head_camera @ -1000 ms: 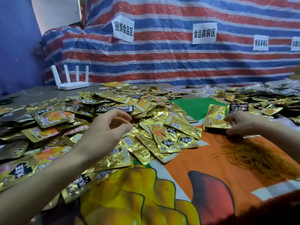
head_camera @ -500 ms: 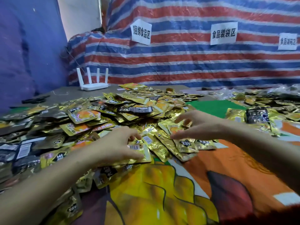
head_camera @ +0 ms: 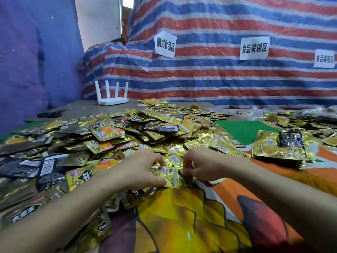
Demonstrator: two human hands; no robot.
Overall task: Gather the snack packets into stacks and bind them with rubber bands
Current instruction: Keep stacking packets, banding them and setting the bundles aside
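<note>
Working the near edge of the packet heap (head_camera: 149,130).
My left hand (head_camera: 140,169) pinches a gold packet (head_camera: 168,175); my right hand's (head_camera: 200,167) curled fingers touch the packet heap, grip unclear.

Cropping the packet pile (head_camera: 76,136) at the left edge. Cropping and blurring the third wall label (head_camera: 324,58) — characters unreadable. Covering the gold packet (head_camera: 168,177) partly with the left hand (head_camera: 142,168). Hiding the fingertips of the right hand (head_camera: 202,167) under its knuckles — grip undeterminable.
</note>
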